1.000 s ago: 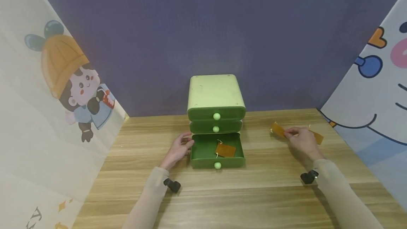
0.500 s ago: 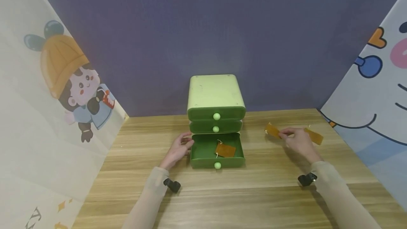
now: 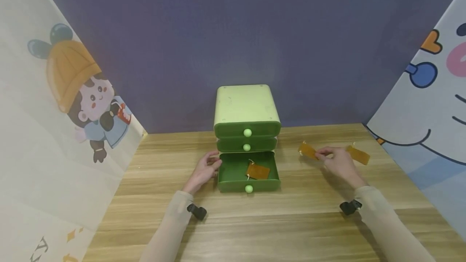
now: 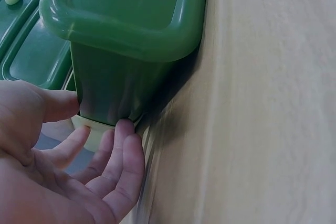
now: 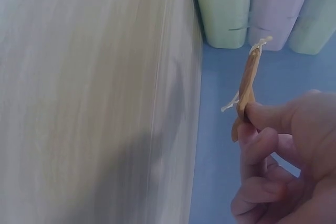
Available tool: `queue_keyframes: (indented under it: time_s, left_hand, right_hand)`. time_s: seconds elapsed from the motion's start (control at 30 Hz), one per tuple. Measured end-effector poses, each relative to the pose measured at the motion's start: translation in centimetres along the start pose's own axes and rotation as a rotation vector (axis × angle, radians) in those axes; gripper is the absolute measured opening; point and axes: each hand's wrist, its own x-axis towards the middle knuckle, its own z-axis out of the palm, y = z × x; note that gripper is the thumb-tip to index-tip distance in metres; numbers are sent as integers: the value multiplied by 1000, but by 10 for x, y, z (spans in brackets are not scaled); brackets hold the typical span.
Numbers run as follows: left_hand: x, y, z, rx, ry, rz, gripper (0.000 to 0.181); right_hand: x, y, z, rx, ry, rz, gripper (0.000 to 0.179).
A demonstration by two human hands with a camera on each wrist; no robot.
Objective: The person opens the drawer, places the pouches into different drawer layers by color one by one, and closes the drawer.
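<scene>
A small drawer cabinet [image 3: 246, 103] with a pale green top stands against the back wall. Its bottom drawer [image 3: 230, 168] is pulled out, and a brown drawstring pouch [image 3: 258, 171] lies inside. My left hand [image 3: 204, 172] rests beside that drawer. In the left wrist view its fingertips touch the pale cabinet edge, with the thumb by the drawer's side wall [image 4: 100, 82]. To the right of the cabinet, my right hand [image 3: 340, 165] pinches another brown drawstring pouch [image 5: 248, 82] between thumb and fingers, raised over the table. White cords show at the pouch's far end.
One more brown pouch [image 3: 359, 155] lies on the wooden table [image 3: 255, 229] behind the right hand. The upper two drawers, including the top drawer [image 3: 233, 130], are closed, each with a round knob. A dark blue wall [image 3: 174, 51] rises at the back, with cartoon-printed panels at both sides.
My right hand has moved left with the pinched pouch, toward the cabinet, uncovering more of the pouch on the table. The left hand and the drawer have stayed put.
</scene>
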Motion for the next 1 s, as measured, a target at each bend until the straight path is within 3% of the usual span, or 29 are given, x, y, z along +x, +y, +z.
queue_keyframes:
  time_s: [0.43, 0.73, 1.0]
  left_hand:
    - [-3, 2, 1, 1, 4, 12, 52]
    - [-1, 1, 1, 3, 2, 12, 51]
    - [-4, 2, 1, 13, -3, 18, 53]
  right_hand:
    - [-7, -7, 3, 52, -45, 10, 27]
    - [-12, -17, 6, 62, -27, -34, 23]
    - [-17, -28, 7, 106, -96, -22, 24]
